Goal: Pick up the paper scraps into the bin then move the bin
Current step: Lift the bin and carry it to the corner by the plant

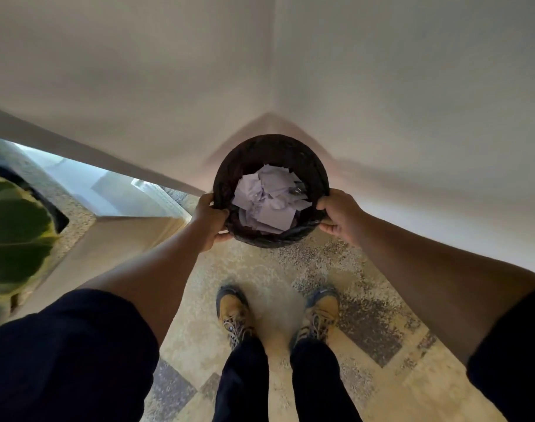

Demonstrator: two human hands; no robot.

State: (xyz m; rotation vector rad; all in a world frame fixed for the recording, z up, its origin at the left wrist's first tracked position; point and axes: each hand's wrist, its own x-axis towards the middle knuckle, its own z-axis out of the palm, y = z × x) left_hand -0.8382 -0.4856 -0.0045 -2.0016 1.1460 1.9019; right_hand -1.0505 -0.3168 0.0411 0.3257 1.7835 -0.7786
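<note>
**Bin in both hands, facing the corner**

You hold the bin (271,166), a dark, round woven basket, out in front of you with both arms stretched forward. Your left hand (210,219) grips its left rim, thumb hooked over the edge and fingers curled underneath. Your right hand (341,216) clamps the right rim the same way, thumb on top and fingers wrapped below. The bin sits between your two hands, seen from above with its mouth open toward you, and it appears held above the floor (366,300) rather than resting on it, though the view does not settle that for certain.

Inside the bin lies a heap of paper scraps (269,202), pale and crumpled, filling the bottom.

You face a corner where two pale walls (412,102) meet, just beyond the bin. Below, your two tan laced shoes (234,315) stand side by side on the speckled, patterned floor, with dark trouser legs above them. Dark sleeves cover your upper arms. To your left, a large green leaf (13,229) shows at the edge of view.
</note>
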